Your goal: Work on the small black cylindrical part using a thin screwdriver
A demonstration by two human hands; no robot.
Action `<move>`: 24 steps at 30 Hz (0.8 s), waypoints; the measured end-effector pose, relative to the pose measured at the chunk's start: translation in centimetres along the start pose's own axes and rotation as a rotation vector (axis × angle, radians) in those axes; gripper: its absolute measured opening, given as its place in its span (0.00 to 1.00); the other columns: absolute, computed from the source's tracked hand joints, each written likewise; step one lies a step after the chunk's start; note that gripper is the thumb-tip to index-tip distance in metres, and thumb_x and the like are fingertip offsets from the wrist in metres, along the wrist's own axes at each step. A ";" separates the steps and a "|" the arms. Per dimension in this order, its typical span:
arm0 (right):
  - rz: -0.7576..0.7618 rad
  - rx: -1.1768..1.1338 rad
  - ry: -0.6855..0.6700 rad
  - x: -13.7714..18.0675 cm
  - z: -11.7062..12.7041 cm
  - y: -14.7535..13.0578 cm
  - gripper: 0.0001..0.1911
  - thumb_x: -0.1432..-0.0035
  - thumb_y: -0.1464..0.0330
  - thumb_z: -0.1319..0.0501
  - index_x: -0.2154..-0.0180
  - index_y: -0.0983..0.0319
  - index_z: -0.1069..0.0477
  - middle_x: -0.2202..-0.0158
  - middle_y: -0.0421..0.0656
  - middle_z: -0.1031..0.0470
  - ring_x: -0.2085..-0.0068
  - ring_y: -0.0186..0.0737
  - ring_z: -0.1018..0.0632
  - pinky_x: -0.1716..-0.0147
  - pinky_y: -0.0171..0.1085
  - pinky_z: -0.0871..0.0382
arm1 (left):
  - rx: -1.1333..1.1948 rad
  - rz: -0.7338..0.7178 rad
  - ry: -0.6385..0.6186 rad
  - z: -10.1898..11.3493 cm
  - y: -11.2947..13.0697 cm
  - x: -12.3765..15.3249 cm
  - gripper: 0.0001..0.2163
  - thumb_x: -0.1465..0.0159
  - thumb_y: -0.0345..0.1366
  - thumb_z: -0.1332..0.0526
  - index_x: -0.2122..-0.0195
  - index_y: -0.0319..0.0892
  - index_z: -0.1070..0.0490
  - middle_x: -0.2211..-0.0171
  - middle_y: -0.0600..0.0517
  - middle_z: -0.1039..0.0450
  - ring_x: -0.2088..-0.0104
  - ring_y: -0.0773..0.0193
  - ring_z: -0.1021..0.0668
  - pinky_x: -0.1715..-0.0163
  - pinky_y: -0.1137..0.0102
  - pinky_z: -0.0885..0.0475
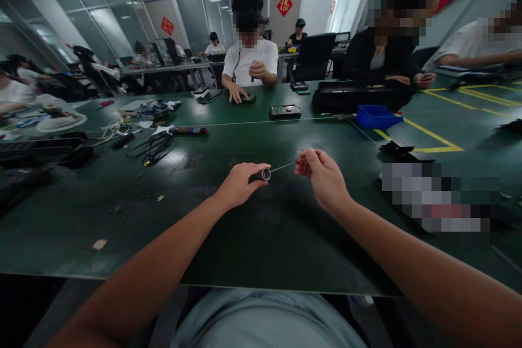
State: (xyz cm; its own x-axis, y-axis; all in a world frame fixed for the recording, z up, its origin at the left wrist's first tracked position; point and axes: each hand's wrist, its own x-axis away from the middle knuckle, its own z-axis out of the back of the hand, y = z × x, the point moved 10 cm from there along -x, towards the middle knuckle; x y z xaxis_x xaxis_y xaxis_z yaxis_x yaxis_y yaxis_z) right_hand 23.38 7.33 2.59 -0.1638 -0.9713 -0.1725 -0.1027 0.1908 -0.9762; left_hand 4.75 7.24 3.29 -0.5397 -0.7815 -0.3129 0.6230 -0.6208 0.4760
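Note:
My left hand (240, 182) is closed around a dark screwdriver handle with a silver metal end (266, 174), held a little above the green table (171, 212). A thin metal bit (282, 166) runs from that end to my right hand (322, 174), whose fingertips pinch its far tip. Both hands hover over the middle of the table, a short gap between them. Whatever else my right fingers hold is too small to make out.
Across the table a person in white works on a small device (247, 98). A circuit board (285, 111), a blue bin (377, 117), a long black case (359, 95), black cables (153, 148) and tools lie about. Other people sit at the right and left.

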 end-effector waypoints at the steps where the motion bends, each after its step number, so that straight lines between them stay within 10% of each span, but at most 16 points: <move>1: 0.022 0.028 -0.006 0.1 0.0 -0.3 0.15 0.38 0.53 0.41 0.64 0.58 0.30 0.68 0.42 0.26 0.67 0.38 0.24 0.65 0.40 0.26 | 0.009 0.016 0.004 0.0 -0.1 0.1 0.19 0.34 0.37 0.37 0.41 0.48 0.31 0.48 0.49 0.25 0.49 0.56 0.25 0.45 0.57 0.34; 24: 0.220 0.517 -0.130 1.7 -1.5 -4.0 0.12 0.37 0.58 0.40 0.67 0.59 0.28 0.73 0.41 0.24 0.71 0.38 0.25 0.70 0.39 0.34 | 0.051 0.084 0.005 0.4 -0.3 0.7 0.19 0.35 0.37 0.36 0.42 0.48 0.30 0.49 0.49 0.25 0.50 0.55 0.25 0.47 0.58 0.31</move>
State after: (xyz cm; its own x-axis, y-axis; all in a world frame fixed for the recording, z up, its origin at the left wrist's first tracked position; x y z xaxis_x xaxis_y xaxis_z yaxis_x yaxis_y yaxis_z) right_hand 22.07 5.08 6.40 -0.0018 -0.9322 -0.3619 0.4182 0.3281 -0.8470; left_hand 3.97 6.89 3.26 -0.4837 -0.8313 -0.2739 0.6362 -0.5489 0.5422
